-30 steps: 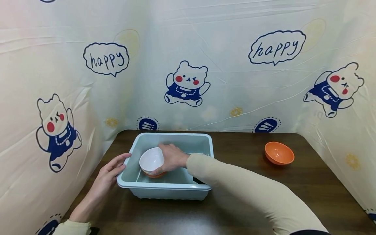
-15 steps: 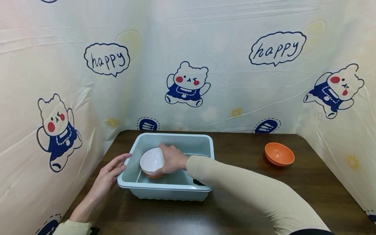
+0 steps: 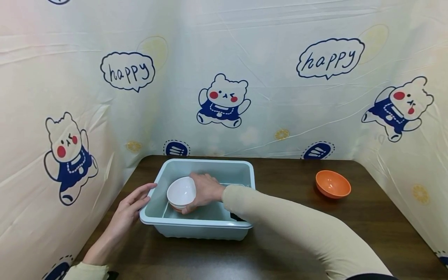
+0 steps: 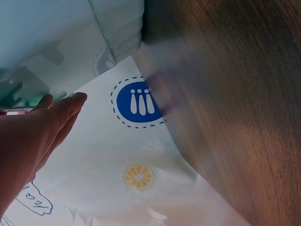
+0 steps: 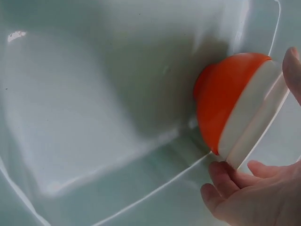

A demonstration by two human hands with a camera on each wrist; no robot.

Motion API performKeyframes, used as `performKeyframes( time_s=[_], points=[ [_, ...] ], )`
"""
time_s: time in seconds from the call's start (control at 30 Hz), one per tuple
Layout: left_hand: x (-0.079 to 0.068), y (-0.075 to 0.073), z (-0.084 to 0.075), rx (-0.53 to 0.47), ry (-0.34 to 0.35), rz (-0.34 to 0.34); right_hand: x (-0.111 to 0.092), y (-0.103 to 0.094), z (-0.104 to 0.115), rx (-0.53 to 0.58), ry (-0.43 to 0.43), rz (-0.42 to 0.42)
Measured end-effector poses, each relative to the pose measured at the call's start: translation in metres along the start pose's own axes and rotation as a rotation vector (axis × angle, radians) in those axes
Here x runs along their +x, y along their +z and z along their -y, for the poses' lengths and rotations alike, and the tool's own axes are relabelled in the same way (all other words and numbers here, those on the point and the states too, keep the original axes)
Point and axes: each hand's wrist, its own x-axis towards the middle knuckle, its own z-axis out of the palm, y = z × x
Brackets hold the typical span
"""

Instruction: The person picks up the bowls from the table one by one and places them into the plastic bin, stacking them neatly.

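Note:
Inside a light blue tub, a white bowl sits nested in an orange bowl; a seam in the right wrist view suggests a second white bowl, but I cannot be sure. My right hand holds the white bowl by its right side, thumb and fingers at opposite parts of the rim. At the tub's left rim, my left hand rests with fairly straight fingers touching the edge. In the left wrist view the left hand lies against the tub's side.
Another orange bowl stands alone at the right on the dark wooden table. A printed curtain encloses the table at the back and both sides. My right sleeve crosses over the tub's right rim.
The right thumb has slid slightly down the near side of the bowls, and less of the nested orange bowl shows. The left hand and the tub have not visibly moved.

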Motion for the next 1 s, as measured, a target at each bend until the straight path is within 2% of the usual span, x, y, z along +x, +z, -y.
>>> performKeyframes(
  time_s=[0.3, 0.5, 0.67, 1.0],
  points=[
    [0.000, 0.000, 0.000, 0.015, 0.007, 0.008, -0.004, -0.006, 0.001, 0.006, 0.011, 0.035],
    [-0.001, 0.000, -0.002, 0.011, 0.013, 0.007, -0.009, -0.015, 0.006, 0.081, 0.099, 0.086],
    [-0.001, 0.000, -0.003, 0.009, 0.015, 0.002, -0.014, -0.031, 0.015, 0.140, 0.108, 0.114],
    [-0.001, -0.001, 0.000, 0.008, 0.006, -0.001, -0.023, -0.057, 0.025, 0.073, 0.085, 0.136]
  ],
)
